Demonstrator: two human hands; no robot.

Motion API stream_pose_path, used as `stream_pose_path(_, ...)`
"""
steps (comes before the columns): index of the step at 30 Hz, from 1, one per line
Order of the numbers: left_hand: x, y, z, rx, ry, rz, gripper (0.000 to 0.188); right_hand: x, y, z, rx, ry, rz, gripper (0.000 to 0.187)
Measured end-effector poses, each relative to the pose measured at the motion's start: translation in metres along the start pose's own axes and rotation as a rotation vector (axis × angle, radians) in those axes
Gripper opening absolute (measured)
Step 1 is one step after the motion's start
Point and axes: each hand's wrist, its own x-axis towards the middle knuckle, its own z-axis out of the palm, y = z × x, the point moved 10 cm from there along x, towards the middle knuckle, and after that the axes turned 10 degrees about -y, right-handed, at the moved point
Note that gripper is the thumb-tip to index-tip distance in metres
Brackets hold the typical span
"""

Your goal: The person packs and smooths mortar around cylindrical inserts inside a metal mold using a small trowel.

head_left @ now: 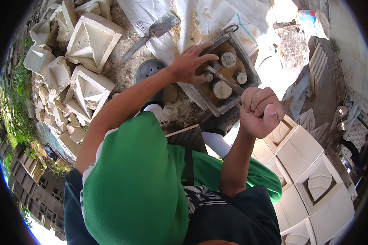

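Note:
A rectangular metal mould box (pixel 254 70) lies on the ground before me, with a brown sandy fill inside. Several round grey plugs stand in it, among them a large plug (pixel 228 60) and another large plug (pixel 222 89). My right hand (pixel 262 111) is closed in a fist at the box's near right corner, around a flat metal bar (pixel 229 80) that slants across the fill between the plugs. My left hand (pixel 191 64) reaches over the left side of the box. Its thumb and fingers are apart, near the bar's far end and a small plug (pixel 209 77).
A flat trowel (pixel 163 24) lies on a white sheet (pixel 192 20) beyond the box. Broken cast blocks (pixel 95 41) are heaped at the left. Pale hollow blocks (pixel 298 151) stand in rows at the right. My shoe (pixel 149 70) is beside the box.

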Motion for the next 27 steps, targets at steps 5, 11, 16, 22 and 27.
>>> stream_pose_path(5, 0.001, 0.01, 0.009, 0.076, -0.044, 0.113, 0.078, -0.008, 0.043, -0.001, -0.081, 0.017, 0.128, 0.031)
stream_pose_path(11, 0.008, 0.008, 0.014, 0.067, -0.075, 0.116, 0.069, -0.021, 0.077, -0.013, -0.144, 0.065, 0.183, 0.037)
stream_pose_path(16, 0.008, 0.012, 0.013, 0.137, -0.06, 0.125, 0.068, -0.01, 0.052, -0.013, -0.038, 0.138, 0.121, 0.032)
stream_pose_path(22, 0.009, 0.014, 0.014, 0.15, -0.07, 0.135, 0.07, -0.019, 0.058, -0.021, 0.03, 0.197, 0.192, 0.026)
stream_pose_path(27, 0.006, 0.011, 0.016, 0.156, -0.08, 0.113, 0.07, 0.007, 0.061, -0.004, -0.211, 0.028, 0.238, 0.028)
